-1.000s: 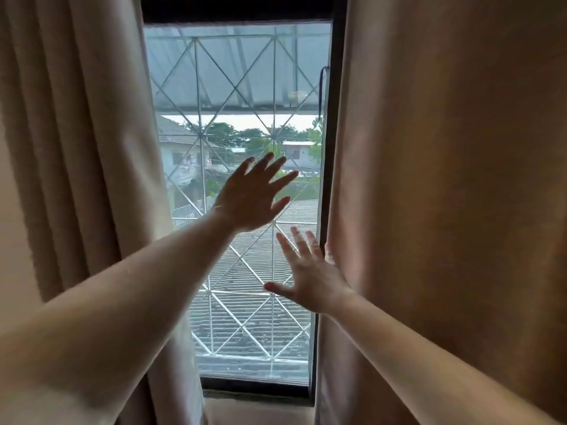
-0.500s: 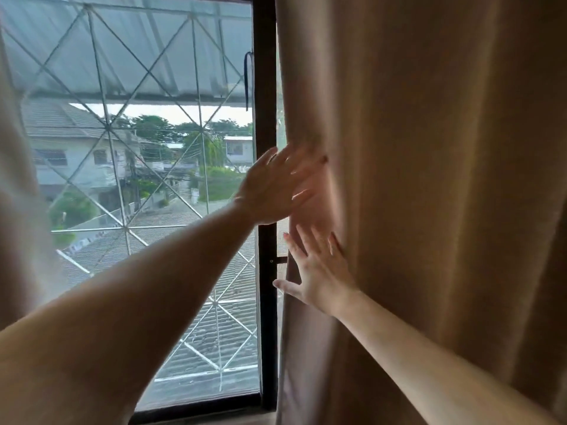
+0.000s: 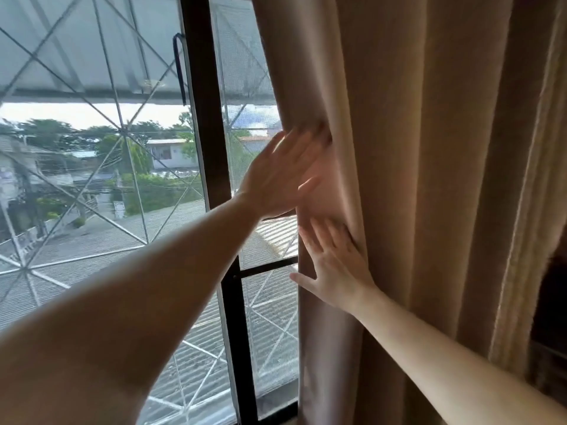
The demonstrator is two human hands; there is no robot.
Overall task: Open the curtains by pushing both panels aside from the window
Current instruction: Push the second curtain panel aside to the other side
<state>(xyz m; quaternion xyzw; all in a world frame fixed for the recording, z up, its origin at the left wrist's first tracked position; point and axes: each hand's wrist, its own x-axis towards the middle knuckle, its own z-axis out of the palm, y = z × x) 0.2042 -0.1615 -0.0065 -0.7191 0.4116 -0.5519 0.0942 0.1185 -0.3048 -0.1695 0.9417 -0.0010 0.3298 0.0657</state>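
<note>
Both hands lie flat with fingers spread, gripping nothing: the left hand point(image 3: 277, 176) and right hand point(image 3: 336, 266) press against the curtain panel point(image 3: 429, 179). Left of them stands the dark window frame point(image 3: 211, 118).

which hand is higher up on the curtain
The left hand, pressed flat on the curtain edge; the right hand sits directly below it.

The curtain panel point(image 3: 429, 179) at three o'clock was plain beige-tan. The window frame point(image 3: 211, 118) was black, and the grille point(image 3: 122, 133) at nine o'clock made a white diamond lattice.
</note>
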